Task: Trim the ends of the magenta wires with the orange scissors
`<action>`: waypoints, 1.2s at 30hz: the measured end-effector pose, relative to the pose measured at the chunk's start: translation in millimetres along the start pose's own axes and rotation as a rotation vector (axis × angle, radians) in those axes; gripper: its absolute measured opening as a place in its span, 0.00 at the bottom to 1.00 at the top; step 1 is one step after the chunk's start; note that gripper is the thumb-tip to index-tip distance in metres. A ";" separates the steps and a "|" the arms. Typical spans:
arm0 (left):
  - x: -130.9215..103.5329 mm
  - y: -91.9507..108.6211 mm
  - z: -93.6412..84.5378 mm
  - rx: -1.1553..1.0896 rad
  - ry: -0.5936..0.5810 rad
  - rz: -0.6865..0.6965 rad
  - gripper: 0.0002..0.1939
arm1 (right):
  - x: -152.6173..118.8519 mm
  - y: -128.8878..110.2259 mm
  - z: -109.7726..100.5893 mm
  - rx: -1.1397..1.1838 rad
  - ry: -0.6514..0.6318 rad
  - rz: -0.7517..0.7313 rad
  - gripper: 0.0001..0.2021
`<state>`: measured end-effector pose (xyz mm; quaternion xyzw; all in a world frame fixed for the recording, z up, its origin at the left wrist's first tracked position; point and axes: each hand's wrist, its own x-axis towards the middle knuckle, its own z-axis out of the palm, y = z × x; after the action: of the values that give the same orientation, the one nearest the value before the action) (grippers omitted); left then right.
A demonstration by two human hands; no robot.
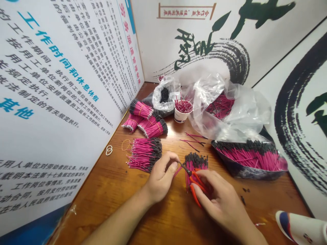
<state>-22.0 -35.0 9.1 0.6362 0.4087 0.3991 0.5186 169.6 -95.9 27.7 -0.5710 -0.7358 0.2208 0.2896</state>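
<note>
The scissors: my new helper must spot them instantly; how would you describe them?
Over the brown wooden table, find the right hand. It holds the scissors, blades toward the left hand; orange-red handles set them apart from the pink-and-black wires.

Left board (102, 153): blue heading (58, 57) "工作时间和休息休假"; second blue heading (16, 108) "其他"; red title (130, 44) "劳务派遣管理制度"; rear panel (153, 47): boxed, inverted slogan (187, 13) including "合作共赢".
</note>
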 end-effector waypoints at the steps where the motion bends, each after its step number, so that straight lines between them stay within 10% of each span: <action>1: 0.2 0.3 0.3 -0.001 0.001 -0.010 0.07 | 0.1 0.0 -0.1 -0.001 -0.001 0.003 0.05; 36: 1.2 3.3 1.3 -0.065 0.029 0.006 0.07 | -0.1 -0.2 -1.8 0.028 -0.001 0.025 0.05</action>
<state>-20.1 -34.7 12.3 0.6144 0.4013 0.4227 0.5317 170.7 -96.1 29.1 -0.5760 -0.7255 0.2351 0.2942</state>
